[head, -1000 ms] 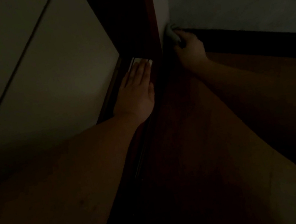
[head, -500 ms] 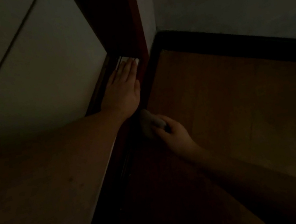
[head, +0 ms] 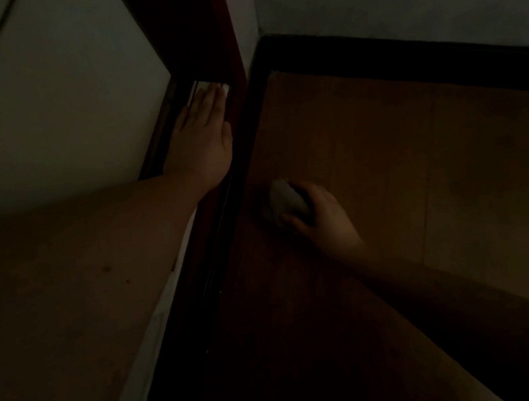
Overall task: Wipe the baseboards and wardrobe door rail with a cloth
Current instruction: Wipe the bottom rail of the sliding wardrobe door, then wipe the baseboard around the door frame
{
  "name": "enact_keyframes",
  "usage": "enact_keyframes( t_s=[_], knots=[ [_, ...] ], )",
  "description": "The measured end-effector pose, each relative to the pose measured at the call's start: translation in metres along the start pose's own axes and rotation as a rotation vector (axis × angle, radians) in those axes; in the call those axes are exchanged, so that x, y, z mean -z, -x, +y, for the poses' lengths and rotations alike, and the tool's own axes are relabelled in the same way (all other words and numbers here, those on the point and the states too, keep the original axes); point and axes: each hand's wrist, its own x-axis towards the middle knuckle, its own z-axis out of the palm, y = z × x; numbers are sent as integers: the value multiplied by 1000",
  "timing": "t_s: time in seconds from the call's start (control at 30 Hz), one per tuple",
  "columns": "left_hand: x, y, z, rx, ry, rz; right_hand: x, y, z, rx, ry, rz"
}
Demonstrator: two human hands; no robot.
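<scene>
dim room corner, left hand flat with fingers straight on the wardrobe door rail, right hand grasping a pale cloth on the wooden floor just beside the rail, dark baseboard beyond along the wall

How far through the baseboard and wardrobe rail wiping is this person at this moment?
Done: nothing can be confirmed; the dim light hides any cleaned streaks. In hand: the right hand grips the cloth low against the dark strip beside the wardrobe door rail, while the left hand rests flat in the rail near its end. Left: likely the baseboard along the back wall, which neither hand touches.
</scene>
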Motion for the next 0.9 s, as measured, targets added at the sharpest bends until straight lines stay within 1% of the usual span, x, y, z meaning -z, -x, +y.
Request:
enact_keyframes(
  t_s=[0.07, 0.13, 0.27, 0.37, 0.43, 0.5, 0.6, 0.63, 0.67, 0.7, 0.73, 0.77, 0.83, 0.9],
  knots=[
    [1, 0, 0, 5, -3, -7, -1, -1, -3, -12, 15, -11],
    [1, 0, 0, 3, -1, -10, 3, -1, -6, -28, -40, -13],
    [2, 0, 2, -15, 1, -2, 25, 4, -13, -184, -372, -39],
    [3, 2, 1, -31, 8, 1, 51, 15, -21, -224, -594, -37],
    [4, 3, 0, -57, -3, -3, 77, 26, -30, -232, -714, -70],
    [7, 1, -1, -40, -22, -77, 108, 42, -41, -227, -796, -101],
    [21, -1, 6, 102, -34, -302, 153, 69, -61, -218, -870, -102],
    [28, 2, 15, 119, -28, -337, 166, 79, -66, -219, -903, -98],
    [34, 8, 30, 102, 6, -328, 176, 90, -70, -218, -934, -88],
    [41, 16, 49, 60, 76, -297, 184, 100, -72, -218, -966, -74],
    [50, 25, 72, 14, 199, -276, 190, 108, -74, -221, -996, -57],
    [60, 35, 97, -20, 386, -291, 194, 115, -75, -226, -1028, -35],
    [81, 60, 143, -65, 812, -377, 200, 127, -74, -243, -1069, 21],
    [100, 83, 177, -108, 1108, -470, 203, 137, -72, -276, -1111, 71]
  ],
)
